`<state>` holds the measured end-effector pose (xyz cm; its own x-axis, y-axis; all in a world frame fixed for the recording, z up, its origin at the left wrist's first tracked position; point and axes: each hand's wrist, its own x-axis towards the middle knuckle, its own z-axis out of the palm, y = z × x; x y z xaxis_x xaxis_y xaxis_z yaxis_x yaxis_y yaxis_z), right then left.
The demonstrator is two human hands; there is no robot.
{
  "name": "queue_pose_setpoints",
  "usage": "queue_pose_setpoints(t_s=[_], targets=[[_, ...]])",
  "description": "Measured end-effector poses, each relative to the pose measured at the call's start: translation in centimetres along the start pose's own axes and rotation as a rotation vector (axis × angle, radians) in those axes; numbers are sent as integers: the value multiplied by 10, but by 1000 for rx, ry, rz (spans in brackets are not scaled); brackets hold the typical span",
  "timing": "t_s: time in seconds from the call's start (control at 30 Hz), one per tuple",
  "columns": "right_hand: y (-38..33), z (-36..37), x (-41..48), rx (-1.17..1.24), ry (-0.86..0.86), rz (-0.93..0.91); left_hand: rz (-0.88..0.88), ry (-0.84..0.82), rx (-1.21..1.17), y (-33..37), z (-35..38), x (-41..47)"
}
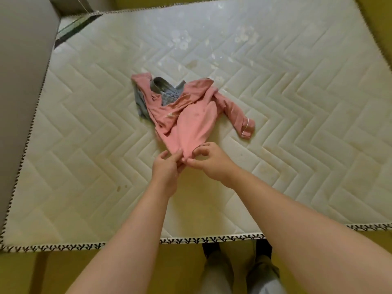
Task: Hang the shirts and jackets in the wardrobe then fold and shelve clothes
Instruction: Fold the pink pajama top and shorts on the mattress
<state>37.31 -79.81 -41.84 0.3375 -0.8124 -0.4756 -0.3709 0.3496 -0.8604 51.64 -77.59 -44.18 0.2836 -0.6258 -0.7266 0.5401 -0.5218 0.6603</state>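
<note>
A pink long-sleeved garment [188, 115] lies crumpled in the middle of a bare quilted mattress [297, 124]. One sleeve stretches out to the right. A grey-blue piece of clothing [167, 95] lies partly under the pink one at its far side. My left hand [166, 168] and my right hand [209, 164] meet at the garment's near edge. Both pinch the pink fabric there between thumb and fingers.
The mattress's patterned piping [212, 239] runs along its near edge, with yellow floor [106, 270] below it and my legs in grey trousers [239, 272] close against it. A beige wall or headboard [23, 81] stands at the left.
</note>
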Motion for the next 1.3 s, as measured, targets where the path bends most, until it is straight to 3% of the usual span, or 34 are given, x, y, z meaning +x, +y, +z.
queue_pose_setpoints(t_s=[0.1,0.27,0.4,0.47,0.6,0.73,0.97,1.07,1.17,1.23,1.3], targets=[[-38,-14,-38,-142,96,-150,182,11,139,43,17,-49],[-96,-29,-87,-114,112,-330,579,-86,437,104,49,-130],[-124,-30,-116,79,235,-207,778,-208,531,142,88,-198],[-131,-37,-127,57,322,-161,869,-282,499,156,107,-228],[-134,-77,-148,-244,433,-35,979,-335,392,190,139,-268],[-125,-137,-163,-383,523,32,976,-308,303,217,163,-290],[-173,-248,-200,-133,933,-111,1084,-340,632,232,207,-314],[-191,-279,-230,-378,905,-194,1124,-266,696,243,226,-309],[-198,-296,-257,-701,786,-93,1166,-301,641,248,246,-313],[-200,-298,-272,-766,723,-51,1232,-346,635,245,261,-325],[-205,-295,-283,-730,681,-141,1262,-440,607,240,277,-339]])
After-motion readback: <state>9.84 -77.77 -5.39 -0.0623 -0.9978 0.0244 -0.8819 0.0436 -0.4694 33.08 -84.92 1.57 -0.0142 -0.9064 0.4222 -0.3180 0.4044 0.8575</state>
